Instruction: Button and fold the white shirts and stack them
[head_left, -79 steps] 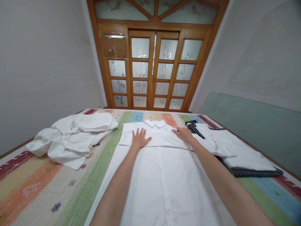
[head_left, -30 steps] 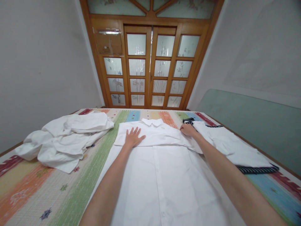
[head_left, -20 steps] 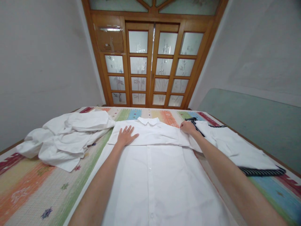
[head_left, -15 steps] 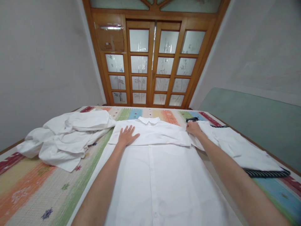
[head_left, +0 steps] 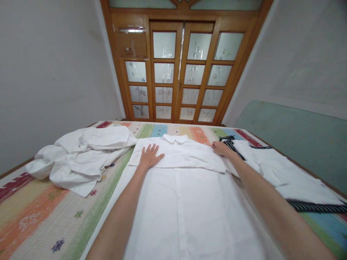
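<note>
A white button-up shirt [head_left: 162, 202] lies spread in front of me, its collar at the far end and a sleeve folded across the chest. My left hand [head_left: 150, 156] rests flat on the upper left of the shirt with fingers spread. At the shirt's upper right edge, my right hand [head_left: 221, 148] is closed, its fingers pinching the white cloth there. The fingertips of that hand are partly hidden. Just right of it lies a pile of folded white clothing [head_left: 287, 173] with black-and-white striped cloth [head_left: 317, 206] showing beneath.
A crumpled heap of white cloth [head_left: 81, 155] sits on the left. Everything lies on a colourful striped cover [head_left: 67, 220] with its far edge near wooden glass-paned doors [head_left: 173, 72]. A pale green panel [head_left: 292, 137] leans by the right wall.
My right hand has shifted a little to the left with the shirt's edge, away from the folded pile. My left hand stays on the shirt. The view has turned slightly.
</note>
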Action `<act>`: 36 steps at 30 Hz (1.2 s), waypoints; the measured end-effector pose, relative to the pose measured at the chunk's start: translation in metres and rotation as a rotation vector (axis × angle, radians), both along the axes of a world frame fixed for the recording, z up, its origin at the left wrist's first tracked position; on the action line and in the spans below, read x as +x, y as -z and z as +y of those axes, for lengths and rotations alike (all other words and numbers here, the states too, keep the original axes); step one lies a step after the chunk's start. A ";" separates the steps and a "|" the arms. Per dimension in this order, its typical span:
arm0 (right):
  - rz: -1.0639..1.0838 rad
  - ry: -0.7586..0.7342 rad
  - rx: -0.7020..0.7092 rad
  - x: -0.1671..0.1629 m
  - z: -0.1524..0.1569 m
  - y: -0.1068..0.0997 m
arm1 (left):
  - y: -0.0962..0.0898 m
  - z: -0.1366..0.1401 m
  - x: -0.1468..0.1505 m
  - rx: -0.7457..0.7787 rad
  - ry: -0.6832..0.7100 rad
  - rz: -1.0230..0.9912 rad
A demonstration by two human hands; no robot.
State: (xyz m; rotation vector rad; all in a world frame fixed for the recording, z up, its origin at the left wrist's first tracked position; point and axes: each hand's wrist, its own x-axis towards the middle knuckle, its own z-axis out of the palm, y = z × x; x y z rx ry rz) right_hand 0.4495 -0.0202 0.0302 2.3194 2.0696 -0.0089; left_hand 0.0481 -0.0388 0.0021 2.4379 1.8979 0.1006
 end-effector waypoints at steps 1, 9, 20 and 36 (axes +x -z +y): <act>-0.005 0.002 -0.001 0.002 -0.002 0.001 | 0.000 0.000 0.000 -0.001 0.000 -0.004; 0.006 -0.134 0.002 0.015 -0.006 0.000 | 0.002 0.000 0.000 -0.002 0.001 -0.040; 0.031 0.118 0.033 0.005 -0.010 -0.002 | 0.000 -0.001 0.000 0.012 -0.002 -0.007; 0.818 0.043 -0.231 -0.018 0.008 -0.038 | 0.000 -0.002 0.001 0.019 -0.001 -0.045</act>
